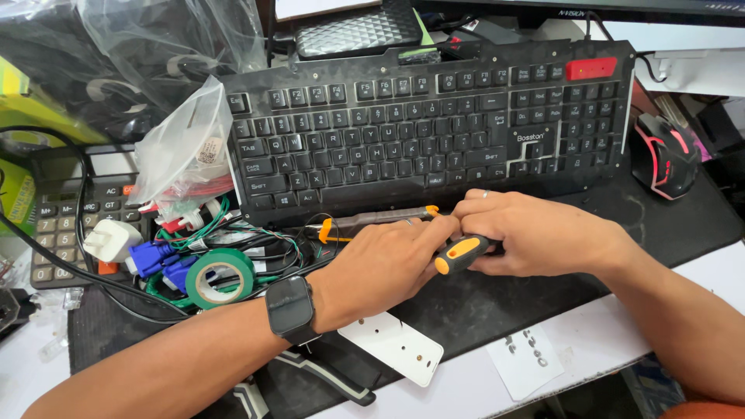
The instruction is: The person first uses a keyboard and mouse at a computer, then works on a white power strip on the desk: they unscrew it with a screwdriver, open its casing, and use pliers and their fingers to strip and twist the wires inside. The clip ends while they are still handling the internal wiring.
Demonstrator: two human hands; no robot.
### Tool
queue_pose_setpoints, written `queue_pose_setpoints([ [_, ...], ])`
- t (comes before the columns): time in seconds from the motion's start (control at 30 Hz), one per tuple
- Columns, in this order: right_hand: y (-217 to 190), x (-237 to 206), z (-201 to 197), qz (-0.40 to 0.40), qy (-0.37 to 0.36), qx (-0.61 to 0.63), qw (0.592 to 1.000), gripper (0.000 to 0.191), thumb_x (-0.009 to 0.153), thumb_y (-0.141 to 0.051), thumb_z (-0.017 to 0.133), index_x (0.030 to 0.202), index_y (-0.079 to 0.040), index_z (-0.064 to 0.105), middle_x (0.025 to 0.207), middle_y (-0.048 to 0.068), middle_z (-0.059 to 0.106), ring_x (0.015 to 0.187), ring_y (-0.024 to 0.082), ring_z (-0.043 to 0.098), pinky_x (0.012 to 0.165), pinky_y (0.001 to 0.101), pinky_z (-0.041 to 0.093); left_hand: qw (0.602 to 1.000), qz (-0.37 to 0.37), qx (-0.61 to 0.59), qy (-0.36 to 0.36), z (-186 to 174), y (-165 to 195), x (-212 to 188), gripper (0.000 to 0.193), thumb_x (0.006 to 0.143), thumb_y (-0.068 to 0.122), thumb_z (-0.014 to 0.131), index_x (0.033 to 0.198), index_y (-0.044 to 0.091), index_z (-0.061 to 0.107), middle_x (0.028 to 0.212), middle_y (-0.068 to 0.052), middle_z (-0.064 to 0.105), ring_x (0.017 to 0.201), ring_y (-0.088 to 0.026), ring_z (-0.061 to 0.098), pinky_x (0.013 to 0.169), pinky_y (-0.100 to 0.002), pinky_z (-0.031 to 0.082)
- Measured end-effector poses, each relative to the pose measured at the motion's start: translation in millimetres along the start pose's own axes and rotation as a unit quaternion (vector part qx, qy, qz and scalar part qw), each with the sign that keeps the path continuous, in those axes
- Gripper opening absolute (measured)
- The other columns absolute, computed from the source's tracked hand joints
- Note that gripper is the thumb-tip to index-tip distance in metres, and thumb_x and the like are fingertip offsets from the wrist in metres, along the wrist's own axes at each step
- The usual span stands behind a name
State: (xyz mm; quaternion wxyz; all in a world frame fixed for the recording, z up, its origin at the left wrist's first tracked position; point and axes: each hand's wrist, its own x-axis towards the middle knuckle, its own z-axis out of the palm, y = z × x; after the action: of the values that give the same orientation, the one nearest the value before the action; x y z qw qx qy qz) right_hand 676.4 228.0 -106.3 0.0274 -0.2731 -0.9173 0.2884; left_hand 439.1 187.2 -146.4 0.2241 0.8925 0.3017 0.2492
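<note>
Just in front of the keyboard (431, 124), the right hand (535, 233) clenches a screwdriver (462, 254); its orange-black handle points toward the person's left, long axis slanting. The left hand (380, 268) presses against it, fingers (434, 233) curled.

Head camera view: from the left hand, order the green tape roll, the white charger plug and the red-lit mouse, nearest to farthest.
From the left hand:
1. Green tape roll, just to its left.
2. White charger plug, farther left by the calculator.
3. Red-lit mouse, far right beyond the keyboard.
</note>
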Motion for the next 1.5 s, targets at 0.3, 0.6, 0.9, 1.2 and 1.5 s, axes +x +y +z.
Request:
queue_pose_setpoints([
  [0.3, 3, -2, 1, -0.037, 0.056, 0.038, 0.997, 0.024, 0.073, -0.009, 0.080, 0.091, -0.003, 0.066, 0.111, 0.009, 0.071, 0.099, 0.031, 0.068, 0.078, 0.0385, 0.056, 0.995, 0.079, -0.013, 0.053, 1, -3, 0, 0.025, 0.090, 0.012, 0.070, 0.108, 0.007, 0.053, 0.090, -0.008, 0.068, 0.085, -0.030, 0.069, 0.065, -0.043, 0.052],
  [0.6, -1, -3, 0, 0.007, 0.035, 0.045, 0.998, 0.025, 0.066, -0.004, 0.079, 0.090, -0.003, 0.069, 0.108, 0.008, 0.072, 0.098, 0.030, 0.067, 0.078, 0.0392, 0.055, 0.999, 0.045, 0.010, 0.014, 2, -4, 1, 0.024, 0.089, 0.015, 0.073, 0.103, 0.007, 0.056, 0.078, -0.006, 0.065, 0.075, -0.031, 0.067, 0.061, -0.044, 0.050],
  [0.9, -11, -3, 4, 0.011, 0.059, 0.068, 0.996, 0.021, 0.071, -0.009, 0.082, 0.089, -0.003, 0.072, 0.105, 0.008, 0.073, 0.095, 0.030, 0.069, 0.078, 0.0383, 0.056, 0.996, 0.086, 0.020, 0.021, 5, -6, 0, 0.021, 0.089, 0.017, 0.074, 0.097, 0.009, 0.057, 0.080, -0.008, 0.063, 0.074, -0.028, 0.064, 0.063, -0.043, 0.048],
  [1.2, -13, -7, -9, 0.057, 0.067, 0.105, 0.991, 0.018, 0.070, -0.005, 0.077, 0.087, -0.002, 0.070, 0.103, 0.005, 0.072, 0.083, 0.022, 0.073, 0.067, 0.0329, 0.057, 0.995, 0.101, 0.021, 0.015, 5, -6, 0, 0.029, 0.089, 0.019, 0.076, 0.109, 0.008, 0.058, 0.084, -0.004, 0.062, 0.084, -0.027, 0.064, 0.065, -0.041, 0.051],
  [1.5, -12, -8, -27, 0.128, 0.080, 0.147, 0.978, 0.013, 0.079, -0.011, 0.074, 0.091, -0.007, 0.071, 0.077, -0.002, 0.066, 0.062, 0.010, 0.060, 0.058, 0.0278, 0.051, 0.994, 0.103, 0.009, 0.042, 0, -1, 1, 0.030, 0.091, 0.019, 0.075, 0.112, 0.008, 0.056, 0.100, -0.006, 0.058, 0.091, -0.026, 0.064, 0.069, -0.041, 0.052],
])
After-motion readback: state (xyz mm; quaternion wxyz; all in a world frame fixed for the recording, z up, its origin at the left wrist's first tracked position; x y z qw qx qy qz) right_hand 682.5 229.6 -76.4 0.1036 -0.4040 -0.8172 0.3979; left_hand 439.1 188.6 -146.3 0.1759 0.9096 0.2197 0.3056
